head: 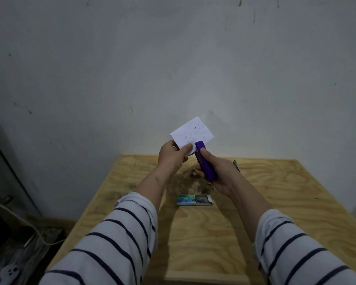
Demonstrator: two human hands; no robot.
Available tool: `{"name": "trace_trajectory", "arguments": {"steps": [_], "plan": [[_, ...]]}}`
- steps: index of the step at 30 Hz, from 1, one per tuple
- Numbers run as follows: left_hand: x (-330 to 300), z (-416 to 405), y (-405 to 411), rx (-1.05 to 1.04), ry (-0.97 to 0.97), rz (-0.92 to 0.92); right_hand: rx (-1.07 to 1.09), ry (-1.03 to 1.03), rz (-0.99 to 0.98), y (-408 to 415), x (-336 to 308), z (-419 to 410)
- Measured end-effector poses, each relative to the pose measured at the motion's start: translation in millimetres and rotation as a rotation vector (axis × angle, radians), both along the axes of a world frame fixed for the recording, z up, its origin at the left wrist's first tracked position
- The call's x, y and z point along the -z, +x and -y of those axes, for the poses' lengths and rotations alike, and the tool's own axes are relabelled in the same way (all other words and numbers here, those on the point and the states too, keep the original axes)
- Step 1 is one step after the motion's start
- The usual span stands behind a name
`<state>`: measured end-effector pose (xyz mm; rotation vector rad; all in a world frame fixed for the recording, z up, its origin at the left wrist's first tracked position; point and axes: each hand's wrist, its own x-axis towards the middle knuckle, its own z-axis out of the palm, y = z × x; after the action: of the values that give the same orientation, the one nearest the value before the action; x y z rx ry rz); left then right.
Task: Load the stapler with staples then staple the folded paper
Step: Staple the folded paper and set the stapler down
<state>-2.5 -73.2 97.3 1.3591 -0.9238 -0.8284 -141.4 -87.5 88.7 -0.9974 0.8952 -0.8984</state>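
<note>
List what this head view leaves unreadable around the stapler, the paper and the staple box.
- Stapler mouth: hidden behind the folded paper and right hand, so loading cannot be told.
- Paper's lower corner: covered by the left hand.
- Marks on the paper: too small to read.
- Staple box contents and label: too small, blurred.

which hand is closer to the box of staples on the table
Right. The right hand, gripping the purple stapler, hangs just above and behind the staple box. The left hand, pinching the folded paper, sits higher and further left.
</note>
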Motion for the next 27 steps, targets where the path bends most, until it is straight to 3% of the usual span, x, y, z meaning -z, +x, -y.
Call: {"name": "trace_trajectory", "arguments": {"steps": [10, 22, 27], "plan": [[1.9, 1.7, -0.2, -0.085, 0.033, -0.019, -0.029, -0.03, 0.021, 0.9, 2.7, -1.8], [-3.2, -4.1, 4.0, 0.028, 0.173, -0.144, -0.024, -0.063, -0.035, -0.4, 7.1, 7.4], [-5.0, -5.7, 6.8, 0.132, 0.193, -0.112, -0.023, -0.094, -0.052, -0.7, 6.7, 6.9]]}}
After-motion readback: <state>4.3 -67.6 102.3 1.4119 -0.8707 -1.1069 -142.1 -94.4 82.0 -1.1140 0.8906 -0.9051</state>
